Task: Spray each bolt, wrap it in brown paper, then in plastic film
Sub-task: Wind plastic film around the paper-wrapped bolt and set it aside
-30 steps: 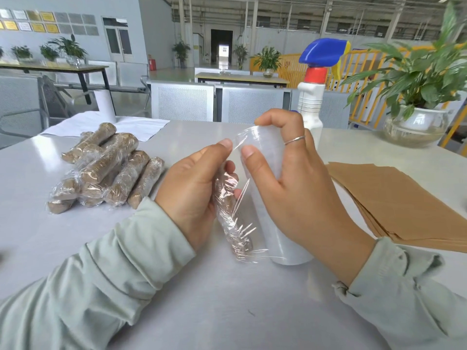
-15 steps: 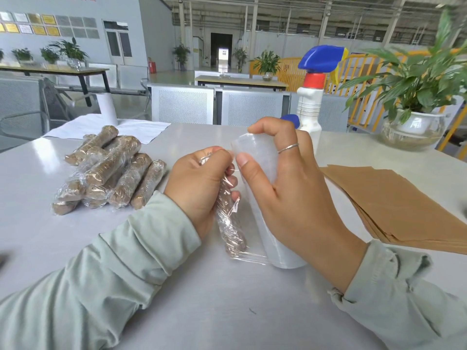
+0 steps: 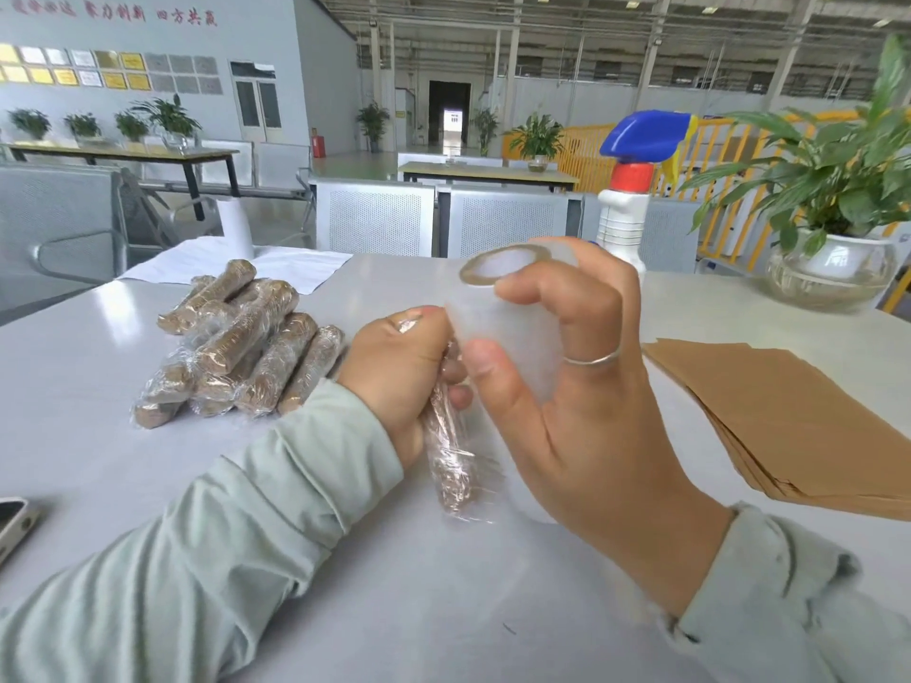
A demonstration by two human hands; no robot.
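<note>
My left hand (image 3: 399,372) grips the upper part of a paper-wrapped bolt (image 3: 448,465) that stands tilted on the grey table (image 3: 443,608), with clear film around it. My right hand (image 3: 567,401) holds the roll of plastic film (image 3: 508,317) right beside the bolt, thumb on its side and fingers curled over the cardboard core at the top. Film runs from the roll to the bolt. A stack of brown paper sheets (image 3: 788,416) lies to the right. The spray bottle (image 3: 626,199), white with a blue trigger, stands behind my right hand.
A pile of several wrapped bolts (image 3: 236,342) lies at the left of the table, with white paper (image 3: 217,263) behind it. A potted plant in a glass bowl (image 3: 833,268) stands at the far right. A phone (image 3: 12,529) pokes in at the left edge.
The film roll has tipped so its open core now faces up, and it has come in tight against the bolt. My left hand has closed over the bolt's top. The loose film is drawn in.
</note>
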